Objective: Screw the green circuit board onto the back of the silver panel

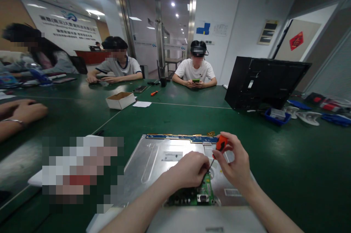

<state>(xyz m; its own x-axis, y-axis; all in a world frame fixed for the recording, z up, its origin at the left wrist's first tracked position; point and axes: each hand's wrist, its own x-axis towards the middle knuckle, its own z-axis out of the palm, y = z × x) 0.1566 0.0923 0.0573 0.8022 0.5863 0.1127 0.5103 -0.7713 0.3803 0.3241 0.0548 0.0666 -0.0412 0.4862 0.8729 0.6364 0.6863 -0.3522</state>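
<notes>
A silver metal display panel [153, 163] lies on the green table, with a blue circuit strip [181, 138] along its far edge. On its near part sits a green circuit board [207, 189]. My right hand [236, 158] grips an orange and black screwdriver [221, 143], tilted so its thin shaft points down to the board's far corner. Beside the tip, my left hand [192, 167] is closed over the board, its fingertips pressed together near the shaft; what they hold, if anything, is hidden.
A black monitor casing [268, 83] stands at the right beside a blue tray [277, 116]. Farther back are a white box [120, 100] and another orange screwdriver [155, 93]. Several people sit around the table [175, 116]; a person's hands [30, 112] rest at the left.
</notes>
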